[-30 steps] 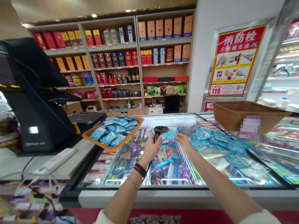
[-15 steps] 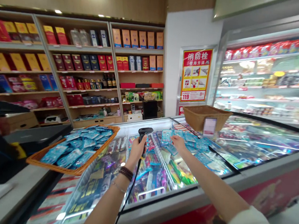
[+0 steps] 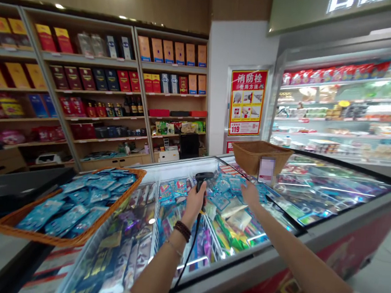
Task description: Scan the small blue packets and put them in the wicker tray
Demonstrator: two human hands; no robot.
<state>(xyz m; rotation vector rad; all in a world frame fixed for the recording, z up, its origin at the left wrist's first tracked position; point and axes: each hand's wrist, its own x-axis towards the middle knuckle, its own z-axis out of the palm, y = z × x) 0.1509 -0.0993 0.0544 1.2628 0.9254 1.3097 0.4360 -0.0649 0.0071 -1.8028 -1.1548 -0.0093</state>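
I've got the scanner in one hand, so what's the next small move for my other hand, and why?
Probably pick up one blue packet from the freezer with your right hand. It looks open and empty just above those packets, while your left hand grips the corded barcode scanner, so a packet could likely go straight to it.

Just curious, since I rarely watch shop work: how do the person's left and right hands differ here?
The left hand grips a black corded barcode scanner, while the right hand is open and holds nothing. The left wrist wears a beaded bracelet and a thin chain bracelet, while the right wrist shows neither. Both hands are bare and reach out above a glass-topped display freezer.
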